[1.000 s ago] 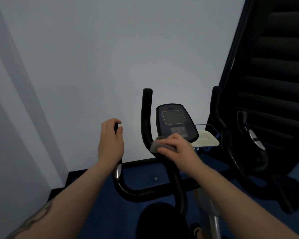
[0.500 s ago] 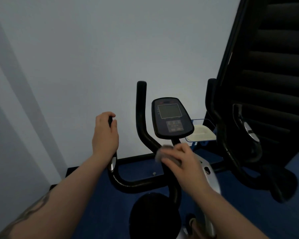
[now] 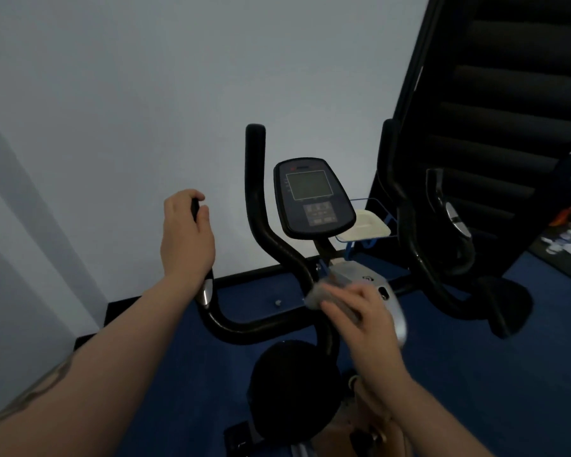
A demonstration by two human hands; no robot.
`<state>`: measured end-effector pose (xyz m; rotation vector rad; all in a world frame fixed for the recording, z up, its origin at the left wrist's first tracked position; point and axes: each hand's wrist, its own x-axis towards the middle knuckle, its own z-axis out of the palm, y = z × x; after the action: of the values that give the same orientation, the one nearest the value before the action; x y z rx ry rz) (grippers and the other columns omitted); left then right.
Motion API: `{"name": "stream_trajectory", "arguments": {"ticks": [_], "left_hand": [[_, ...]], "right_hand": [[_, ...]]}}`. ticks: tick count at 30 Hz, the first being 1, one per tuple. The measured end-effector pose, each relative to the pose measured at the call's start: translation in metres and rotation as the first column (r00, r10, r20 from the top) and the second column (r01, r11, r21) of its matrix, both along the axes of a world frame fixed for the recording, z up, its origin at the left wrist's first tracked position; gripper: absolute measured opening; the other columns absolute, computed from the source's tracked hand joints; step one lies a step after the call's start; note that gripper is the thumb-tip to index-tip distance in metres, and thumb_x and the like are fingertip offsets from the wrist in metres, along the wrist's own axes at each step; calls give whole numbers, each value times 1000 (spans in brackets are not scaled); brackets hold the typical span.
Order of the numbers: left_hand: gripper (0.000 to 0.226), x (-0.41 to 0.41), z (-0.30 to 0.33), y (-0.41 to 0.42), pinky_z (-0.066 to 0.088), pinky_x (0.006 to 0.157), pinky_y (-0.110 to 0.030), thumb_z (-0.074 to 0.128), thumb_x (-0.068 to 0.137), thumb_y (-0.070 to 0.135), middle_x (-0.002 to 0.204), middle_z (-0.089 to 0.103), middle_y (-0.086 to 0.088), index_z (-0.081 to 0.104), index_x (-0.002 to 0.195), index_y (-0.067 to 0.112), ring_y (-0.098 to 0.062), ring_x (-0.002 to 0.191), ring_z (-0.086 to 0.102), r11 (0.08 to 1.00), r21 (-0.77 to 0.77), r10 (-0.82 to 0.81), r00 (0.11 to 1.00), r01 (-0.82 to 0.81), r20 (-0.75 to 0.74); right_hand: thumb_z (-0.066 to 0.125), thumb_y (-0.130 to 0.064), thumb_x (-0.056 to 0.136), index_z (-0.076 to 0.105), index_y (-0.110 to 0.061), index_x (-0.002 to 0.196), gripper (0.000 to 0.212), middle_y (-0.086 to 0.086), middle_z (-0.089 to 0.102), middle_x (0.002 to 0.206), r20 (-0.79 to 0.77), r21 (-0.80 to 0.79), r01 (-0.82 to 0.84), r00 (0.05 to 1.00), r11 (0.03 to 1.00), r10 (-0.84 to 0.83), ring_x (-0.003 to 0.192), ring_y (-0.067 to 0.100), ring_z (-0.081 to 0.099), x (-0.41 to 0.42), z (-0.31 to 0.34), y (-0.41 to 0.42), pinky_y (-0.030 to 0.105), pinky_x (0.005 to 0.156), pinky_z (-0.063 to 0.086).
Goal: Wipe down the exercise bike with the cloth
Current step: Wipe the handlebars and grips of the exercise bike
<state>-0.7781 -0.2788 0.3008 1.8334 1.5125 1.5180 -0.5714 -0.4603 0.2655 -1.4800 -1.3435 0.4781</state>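
The cloth (image 3: pixel 327 293) is a small grey wad — soft, light and limp by the look of it, best kept bunched under the fingers. The right hand (image 3: pixel 365 319) grips it against the black stem just under the console (image 3: pixel 312 197), beside the silver housing (image 3: pixel 389 301). The exercise bike (image 3: pixel 271 245) looks heavy and rigid, unlikely to shift under rubbing. Its handlebars (image 3: pixel 256 179) are smooth, curved black tubes, perhaps slick; the console is hard plastic with a flat screen that probably wants gentle pressure. The left hand (image 3: pixel 185 235) is wrapped around the left grip — a steadying hold. Below, the round black seat (image 3: pixel 290 387) stands over blue floor (image 3: pixel 491 374).
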Motion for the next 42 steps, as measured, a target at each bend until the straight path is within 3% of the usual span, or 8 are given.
{"name": "stream_trajectory", "arguments": {"ticks": [5, 10, 16, 23, 28, 31, 37, 42], "left_hand": [[21, 1, 0, 0, 37, 79, -23, 39, 102, 18, 125, 44, 3, 51, 119, 19, 5, 91, 41, 1000, 7, -2, 1000, 2, 7], [21, 0, 3, -3, 36, 80, -18, 39, 102, 18, 130, 44, 0, 51, 120, 18, 3, 95, 42, 1000, -3, -9, 1000, 9, 2], [21, -1, 2, -1, 38, 81, -23, 40, 101, 17, 130, 44, -3, 51, 119, 18, 0, 97, 43, 1000, -5, -14, 1000, 14, 4], [21, 0, 4, -3, 40, 82, -25, 40, 101, 16, 127, 43, -1, 51, 119, 18, -5, 99, 45, 1000, -2, -23, 1000, 23, 10], [20, 0, 4, -3, 41, 80, -27, 40, 101, 16, 127, 43, -1, 50, 118, 19, -7, 98, 47, 1000, -11, -19, 1000, 19, 17], [21, -1, 3, -3, 40, 79, -26, 40, 101, 17, 127, 43, -1, 50, 119, 19, -4, 95, 45, 1000, -12, -21, 1000, 21, 19], [21, -2, 4, -3, 37, 79, -22, 40, 101, 17, 129, 44, -1, 50, 119, 19, -1, 95, 44, 999, -19, -32, 999, 32, 22], [20, 0, 2, -2, 33, 74, -12, 40, 102, 16, 127, 43, 3, 51, 118, 21, 7, 93, 40, 1000, -15, -22, 999, 22, 32]], "right_hand": [[67, -37, 81, 71, -48, 97, 20, -11, 55, 90, 22, -59, -91, 995, 994, 92, 89, 2, 56, 11, 13, -16, 8, 78, 41], [69, -18, 88, 71, -20, 111, 23, -3, 52, 99, -24, -52, 80, 996, 995, -82, 94, 5, 54, -9, 20, 27, 5, 81, 37], [67, -30, 85, 71, -41, 109, 27, -12, 53, 97, 3, 29, 7, 1000, 1000, -7, 96, 7, 56, -8, -20, -52, 11, 81, 44], [70, -20, 87, 73, -26, 109, 23, -10, 48, 98, 166, 55, 107, 980, 993, -115, 93, -3, 50, -17, 10, 24, 9, 81, 40], [67, -25, 84, 68, -40, 106, 26, -16, 49, 98, 117, 170, 73, 989, 983, -94, 95, -2, 52, -18, -21, -35, 6, 81, 40], [64, -29, 83, 70, -34, 108, 26, -14, 50, 98, 135, 197, 54, 987, 979, -81, 94, 0, 53, -14, -28, -42, 7, 81, 41], [73, -6, 83, 74, -17, 106, 26, 0, 50, 98, 142, 159, 140, 976, 977, -163, 91, 2, 50, -16, 8, 38, 7, 81, 39], [71, -16, 81, 71, -36, 105, 31, -17, 49, 101, 114, 154, 105, 986, 982, -123, 99, -2, 51, -14, -9, 8, 5, 83, 38]]}}
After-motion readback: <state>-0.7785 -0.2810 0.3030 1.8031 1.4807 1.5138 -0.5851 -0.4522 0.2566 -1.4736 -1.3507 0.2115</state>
